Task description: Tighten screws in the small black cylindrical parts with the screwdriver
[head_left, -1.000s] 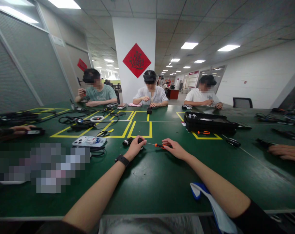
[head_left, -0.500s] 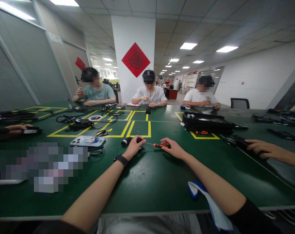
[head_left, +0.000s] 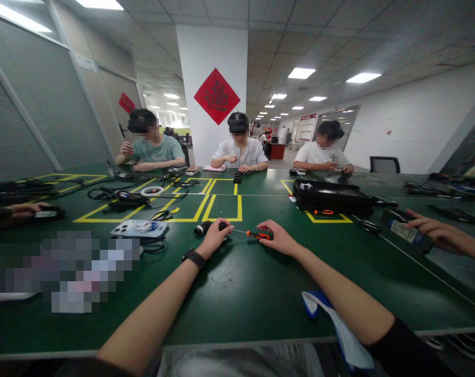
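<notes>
My left hand (head_left: 214, 236), with a black band on its wrist, is closed around a small black part (head_left: 222, 226), mostly hidden by the fingers. Just left of it lies a black cylindrical piece (head_left: 201, 228) with a pale ring. An orange-and-black screwdriver (head_left: 256, 235) is held by its handle in my right hand (head_left: 278, 236). Its thin metal shaft points left and reaches the black part; whether the tip sits in a screw is too small to see.
A phone (head_left: 139, 228) and cables lie to the left. Beyond my right hand are a black tray (head_left: 333, 198) and another orange screwdriver (head_left: 323, 212). At right, a co-worker's hand (head_left: 437, 234) holds a black labelled box (head_left: 404, 230). A blue-white cloth strip (head_left: 331, 314) hangs near my right forearm.
At right, the co-worker's hand has tilted the black box up, so its label now shows. My own hands, the screwdriver and the black part look nearly the same; the view has shifted slightly.
</notes>
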Motion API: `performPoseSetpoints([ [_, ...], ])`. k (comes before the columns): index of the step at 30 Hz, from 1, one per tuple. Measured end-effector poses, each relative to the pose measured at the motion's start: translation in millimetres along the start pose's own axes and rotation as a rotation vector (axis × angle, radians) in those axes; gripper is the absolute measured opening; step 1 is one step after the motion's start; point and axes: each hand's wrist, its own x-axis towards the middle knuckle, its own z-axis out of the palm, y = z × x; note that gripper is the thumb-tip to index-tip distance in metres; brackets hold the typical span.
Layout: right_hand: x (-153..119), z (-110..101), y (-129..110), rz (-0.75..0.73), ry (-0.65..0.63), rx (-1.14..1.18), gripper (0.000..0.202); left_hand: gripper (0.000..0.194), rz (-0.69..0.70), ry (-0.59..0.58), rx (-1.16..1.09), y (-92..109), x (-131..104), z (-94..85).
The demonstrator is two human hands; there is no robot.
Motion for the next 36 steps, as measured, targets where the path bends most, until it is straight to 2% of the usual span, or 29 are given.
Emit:
performPoseSetpoints([
  [7, -0.8, -3.8, 4.2, 0.093, -0.063, -0.003, 0.030, 0.032, -0.006, -0.025, -0.020, -1.5, 1.0, -0.3],
  [20, -0.5, -1.3, 4.0, 0.008, -0.017, 0.003, 0.044, 0.032, -0.005, 0.004, -0.018, -1.2, -0.5, -0.2],
  [25, -0.1, -2.7, 5.5, 0.040, -0.073, -0.082, 0.022, 0.032, -0.010, -0.013, -0.021, -0.4, -0.4, -0.8],
  [29, -0.1, -4.2, 5.7, 0.015, -0.089, -0.133, 0.017, 0.031, 0.006, -0.008, 0.001, -2.6, 0.7, -0.8],
  [36, -1.8, -1.4, 6.1, 0.045, -0.040, -0.134, 0.031, 0.029, 0.005, -0.011, -0.002, -1.6, 1.0, -1.2],
])
